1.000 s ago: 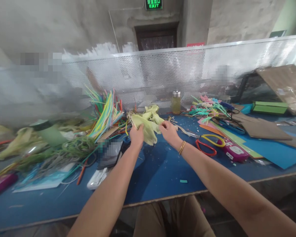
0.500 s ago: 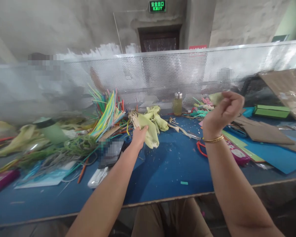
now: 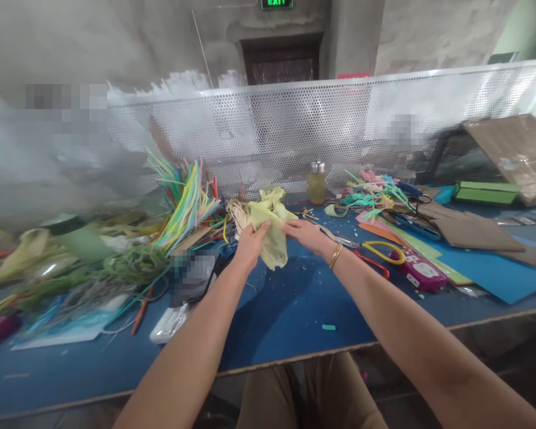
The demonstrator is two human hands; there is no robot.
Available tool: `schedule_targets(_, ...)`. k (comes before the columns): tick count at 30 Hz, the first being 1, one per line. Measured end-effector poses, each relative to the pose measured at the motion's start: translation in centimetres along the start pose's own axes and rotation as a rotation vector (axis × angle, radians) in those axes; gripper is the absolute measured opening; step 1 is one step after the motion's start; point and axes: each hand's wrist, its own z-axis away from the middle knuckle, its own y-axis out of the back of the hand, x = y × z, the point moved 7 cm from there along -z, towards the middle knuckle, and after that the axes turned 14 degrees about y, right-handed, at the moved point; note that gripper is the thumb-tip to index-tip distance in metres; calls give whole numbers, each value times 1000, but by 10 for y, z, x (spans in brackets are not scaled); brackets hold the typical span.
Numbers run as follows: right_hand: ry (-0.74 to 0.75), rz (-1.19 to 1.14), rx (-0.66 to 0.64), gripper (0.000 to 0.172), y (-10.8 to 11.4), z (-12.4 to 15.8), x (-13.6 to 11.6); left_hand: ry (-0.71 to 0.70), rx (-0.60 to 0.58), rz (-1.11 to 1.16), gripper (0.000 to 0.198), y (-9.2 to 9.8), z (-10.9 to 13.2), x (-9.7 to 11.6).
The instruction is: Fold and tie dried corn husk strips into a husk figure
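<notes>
A bunch of pale yellow-green husk-like leaves [image 3: 270, 229] lies on the blue table top [image 3: 286, 304], near the middle. My left hand [image 3: 249, 244] grips the leaves from the left, fingers closed on them. My right hand [image 3: 306, 232], with a gold bracelet on the wrist, pinches a leaf on the bunch's right side. A loose curled leaf strip [image 3: 335, 210] rests on the table to the right of the bunch.
Coloured sticks [image 3: 190, 199] fan up at the left beside green fibres [image 3: 136, 265]. A small jar [image 3: 317, 183] stands by the perforated metal screen [image 3: 295, 131]. Scissors [image 3: 375, 253], a pink box [image 3: 420, 273], coloured paper sheets and cardboard [image 3: 469, 229] lie at the right.
My right hand pulled a leaf piece off and lifted it to the right, then came back down to the bunch. A leaf strip now lies at the right. My left hand stayed.
</notes>
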Motion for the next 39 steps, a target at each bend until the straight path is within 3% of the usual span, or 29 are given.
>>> schedule_targets(1,-6,-49,-20,44,-12,2,-2,10,-31,-27,47,-3,1,0)
schedule_targets(3,-21,-134,87,42,-22,4,-2,36,-113,-114,47,-11,4,-2)
schedule_targets(6,-57,-258,276,38,-20,3,8,64,-236,-247,46,-23,10,-5)
schedule_targets(11,-119,-249,599,35,20,4,29,119,-299,-454,32,-26,12,-12)
schedule_targets(14,-133,-170,698,35,44,7,33,109,-334,-525,26,-26,12,-14)
schedule_targets(18,-85,127,785,30,71,13,26,96,-329,-600,25,-26,14,-13)
schedule_targets(20,-26,251,785,29,78,13,18,54,-306,-607,26,-26,13,-8)
schedule_targets(25,21,377,803,30,93,16,2,-132,-120,-627,32,-19,11,10)
schedule_targets(31,26,387,815,29,98,17,-3,-187,-110,-790,34,-24,12,10)
schedule_targets(34,-28,157,747,26,79,13,4,-265,-2,-778,30,-19,11,12)
schedule_targets(37,-151,-291,487,28,35,5,11,-304,121,-697,28,-9,8,15)
schedule_targets(39,-245,-468,335,27,9,6,12,-269,137,-610,26,-5,5,13)
